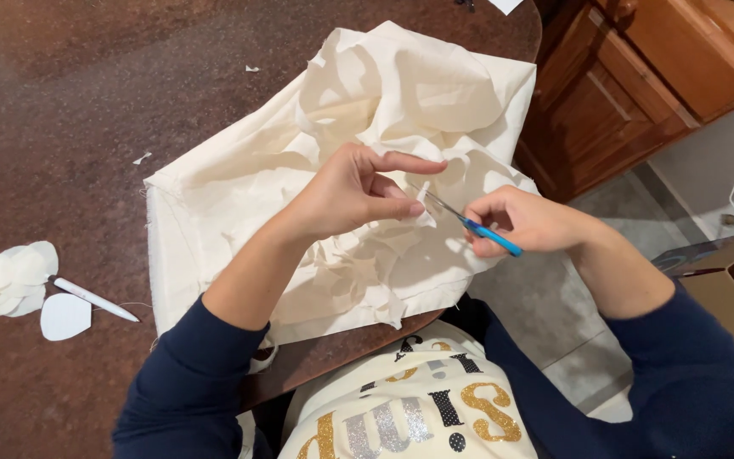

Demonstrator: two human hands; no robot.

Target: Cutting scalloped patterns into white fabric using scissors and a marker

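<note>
Single head view, looking steeply down, close above grip; table [61, 102] beyond grip, floor [554, 331] under its right side.

Bright even indoor light, soft shadows, sharp focus, wide-angle edge distortion

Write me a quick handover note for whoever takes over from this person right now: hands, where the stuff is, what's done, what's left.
Left hand: pinching a small cream fabric piece over the cloth pile.
Right hand: gripping blue-handled scissors, blades at that piece.
Things: crumpled cream cloth on the brown table; a stack of cut rounded pieces at the table's left, a single cut piece and a white pen beside it.
Done: several pieces cut and stacked.
Left: the held piece is mid-trim; plenty of uncut cloth remains.
</note>
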